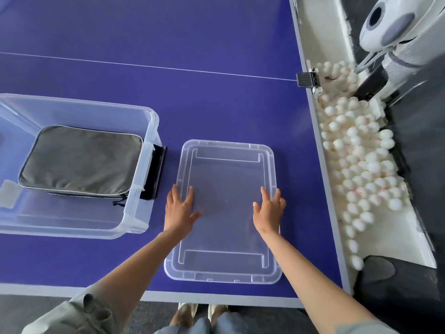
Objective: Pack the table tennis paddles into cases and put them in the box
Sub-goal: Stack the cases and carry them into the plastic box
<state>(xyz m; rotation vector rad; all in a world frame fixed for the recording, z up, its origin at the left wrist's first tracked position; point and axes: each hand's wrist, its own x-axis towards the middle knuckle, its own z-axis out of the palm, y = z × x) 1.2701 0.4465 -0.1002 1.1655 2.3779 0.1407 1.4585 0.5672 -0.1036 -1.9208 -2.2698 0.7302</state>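
Note:
A clear plastic box (134, 220) stands on the left of the blue table. Inside it lies a grey zipped paddle case (81, 160), with what looks like another case under it. The box's clear lid (226, 174) lies flat on the table to the right of the box. My left hand (179, 210) rests flat on the lid's left side with the fingers spread. On the lid's right side my right hand (269, 209) lies flat too, its fingers straight. No paddle is in view.
A black clasp (154, 172) hangs on the box's right end. Along the table's right edge (325, 165) runs a white trough with several white balls (361, 165) and a ball machine (390, 25). The near table edge (168, 297) lies just before my feet.

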